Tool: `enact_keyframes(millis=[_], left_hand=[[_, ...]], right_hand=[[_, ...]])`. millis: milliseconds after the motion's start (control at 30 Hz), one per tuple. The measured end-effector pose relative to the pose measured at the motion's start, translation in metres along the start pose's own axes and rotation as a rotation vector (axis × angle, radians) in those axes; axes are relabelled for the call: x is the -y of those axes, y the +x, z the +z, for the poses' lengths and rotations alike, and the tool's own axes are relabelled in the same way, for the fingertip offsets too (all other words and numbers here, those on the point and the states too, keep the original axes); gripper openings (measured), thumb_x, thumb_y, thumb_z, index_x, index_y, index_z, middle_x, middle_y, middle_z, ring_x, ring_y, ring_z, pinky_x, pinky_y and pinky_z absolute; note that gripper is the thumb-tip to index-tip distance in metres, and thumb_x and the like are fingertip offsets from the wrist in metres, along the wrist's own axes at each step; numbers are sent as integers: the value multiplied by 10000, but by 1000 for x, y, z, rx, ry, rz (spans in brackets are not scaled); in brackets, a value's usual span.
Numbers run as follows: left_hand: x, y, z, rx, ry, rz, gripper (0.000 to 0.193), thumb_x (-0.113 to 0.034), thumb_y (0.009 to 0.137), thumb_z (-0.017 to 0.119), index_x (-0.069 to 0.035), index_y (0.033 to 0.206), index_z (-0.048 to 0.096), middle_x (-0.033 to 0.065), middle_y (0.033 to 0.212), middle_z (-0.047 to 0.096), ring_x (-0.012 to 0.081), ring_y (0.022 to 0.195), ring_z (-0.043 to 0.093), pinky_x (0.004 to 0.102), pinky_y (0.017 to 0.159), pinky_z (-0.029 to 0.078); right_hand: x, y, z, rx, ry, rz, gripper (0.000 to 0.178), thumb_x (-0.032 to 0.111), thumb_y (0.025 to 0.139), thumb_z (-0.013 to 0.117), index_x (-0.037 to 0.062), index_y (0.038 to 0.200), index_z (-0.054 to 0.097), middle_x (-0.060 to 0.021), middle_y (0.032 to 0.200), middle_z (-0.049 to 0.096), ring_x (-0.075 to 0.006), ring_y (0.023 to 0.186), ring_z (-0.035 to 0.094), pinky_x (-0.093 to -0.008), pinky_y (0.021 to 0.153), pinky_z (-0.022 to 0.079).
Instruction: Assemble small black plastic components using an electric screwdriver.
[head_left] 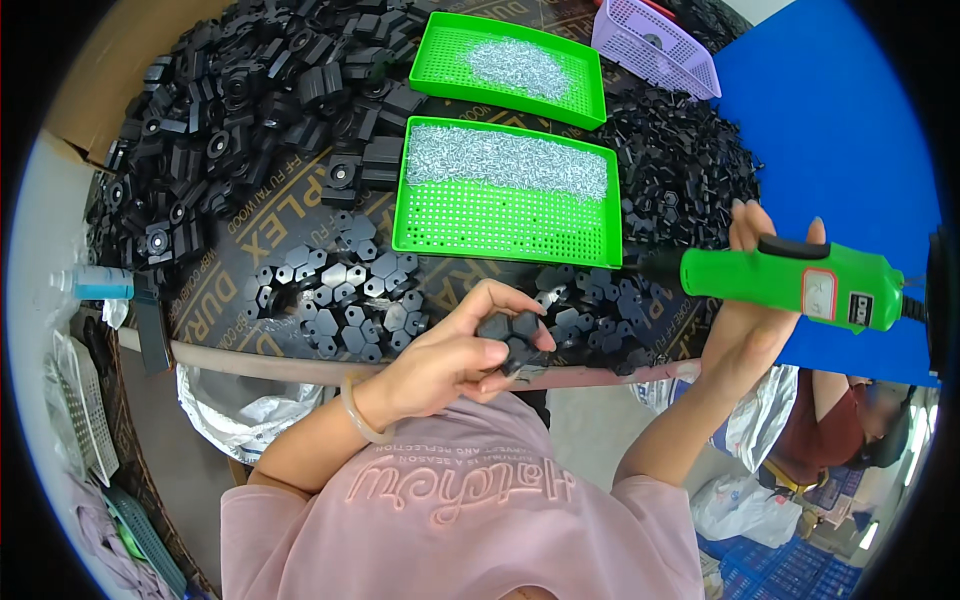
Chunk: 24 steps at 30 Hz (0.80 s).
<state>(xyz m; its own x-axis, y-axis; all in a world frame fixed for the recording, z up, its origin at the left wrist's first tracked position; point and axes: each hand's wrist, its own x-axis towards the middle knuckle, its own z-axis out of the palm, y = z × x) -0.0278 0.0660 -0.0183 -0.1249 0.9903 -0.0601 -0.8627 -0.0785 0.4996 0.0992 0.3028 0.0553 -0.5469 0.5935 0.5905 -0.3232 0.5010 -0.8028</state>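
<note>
In front of my chest, my left hand (pixel 455 355) is closed around a small black plastic part (pixel 510 335) made of joined hexagons. Off to the right, a green electric screwdriver (pixel 745 278) lies across my right hand (pixel 748 325), its fingers and thumb wrapped about the body. The screwdriver is roughly level and its dark nose points left, close to the lower right corner of a green perforated tray (pixel 500 222). Silvery screws (pixel 510 160) fill the far half of that tray. Similar hexagonal black pieces (pixel 355 305) lie along the near table edge, on both sides of my left hand.
Behind the first tray sits a second green tray (pixel 435 60) with more screws. Black blocky parts (pixel 235 140) are heaped at the left, small black pieces (pixel 680 160) at the right. A purple basket (pixel 655 55) stands far right, beside a blue panel (pixel 830 130). Another person (pixel 825 435) sits at lower right.
</note>
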Motion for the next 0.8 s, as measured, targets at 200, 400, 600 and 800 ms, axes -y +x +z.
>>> enact_keyframes(millis=[200,400,600,800], left_hand=[[-2,-5,-3,60,-259,-50,451,-324,957,519,-106,1323,369,206,1237,479,108,623,397,212,475,279],[4,-3,-2,-70,-17,-56,582,-455,927,569,-36,1283,377,217,1151,554,140,617,480,256,536,384],[11,0,3,-122,219,-52,587,-452,939,556,-3,1299,437,106,1146,585,129,897,549,238,668,447],[8,-2,7,-214,43,-88,348,-297,1013,438,-83,1287,427,70,1031,609,135,747,617,226,483,418]], right_hand=[[2,0,-9,79,77,59,1011,566,832,646,17,1496,116,-253,1292,514,-363,1142,563,-510,1012,414],[-2,-10,-16,164,292,12,904,467,830,701,30,1469,234,-234,1040,604,-300,858,655,-437,773,550],[3,-8,-9,230,305,-13,843,574,848,612,110,1458,260,-175,963,595,-280,807,616,-448,773,523],[11,-7,3,275,468,-17,738,559,882,590,175,1443,305,-64,799,510,-188,668,516,-374,679,454]])
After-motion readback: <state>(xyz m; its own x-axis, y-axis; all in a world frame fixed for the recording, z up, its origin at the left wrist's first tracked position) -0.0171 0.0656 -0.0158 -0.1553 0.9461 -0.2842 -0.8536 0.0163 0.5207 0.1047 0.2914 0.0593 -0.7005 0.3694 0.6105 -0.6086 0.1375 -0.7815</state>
